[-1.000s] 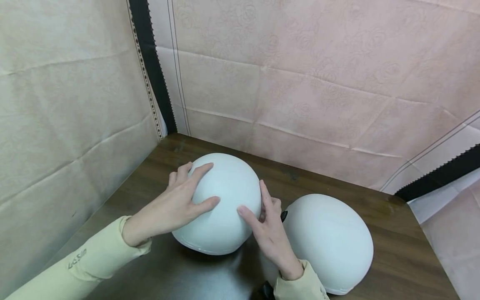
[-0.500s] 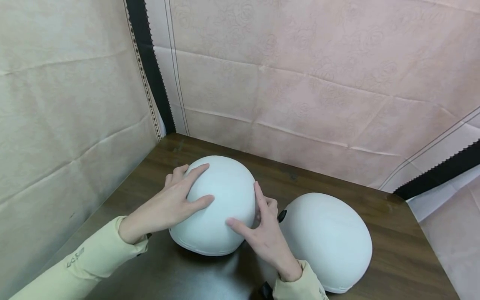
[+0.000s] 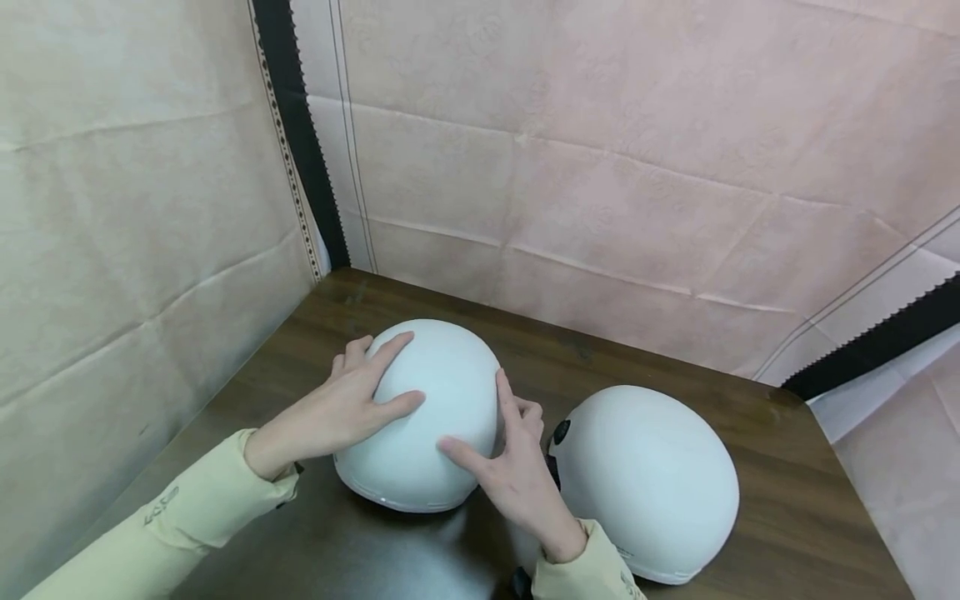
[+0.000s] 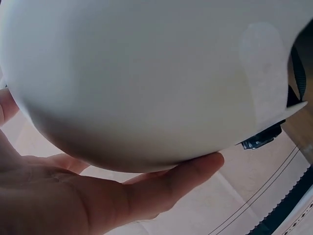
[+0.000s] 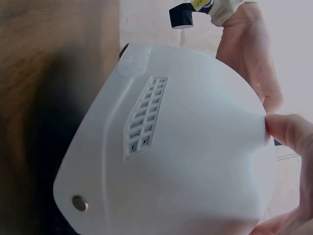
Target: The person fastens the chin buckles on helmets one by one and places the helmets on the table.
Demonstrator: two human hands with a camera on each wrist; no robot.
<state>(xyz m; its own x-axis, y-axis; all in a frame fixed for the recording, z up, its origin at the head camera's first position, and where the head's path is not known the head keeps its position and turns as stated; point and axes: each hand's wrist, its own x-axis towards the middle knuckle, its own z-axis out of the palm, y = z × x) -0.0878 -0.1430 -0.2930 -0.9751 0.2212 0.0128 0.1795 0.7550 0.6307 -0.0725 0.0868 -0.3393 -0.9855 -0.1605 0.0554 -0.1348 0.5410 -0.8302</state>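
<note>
**Two hands cradle a white helmet on a dark wood table**

White helmet, smooth matte dome, sits left of centre in the head view on the wooden table, rim down. Left hand lies on its left flank, fingers spread and straight, palm against the shell. Right hand presses the right flank with thumb and forefinger splayed, other fingers tucked behind the shell; it carries nothing. Right wrist view shows a slotted vent panel and a small metal rivet on the shell. Second white helmet, same rounded shape, rests just beside the right hand, lower right. Pale yellow sleeves enter from the bottom. Creased pinkish fabric backdrop fills the upper frame, with black serrated strips.
</note>
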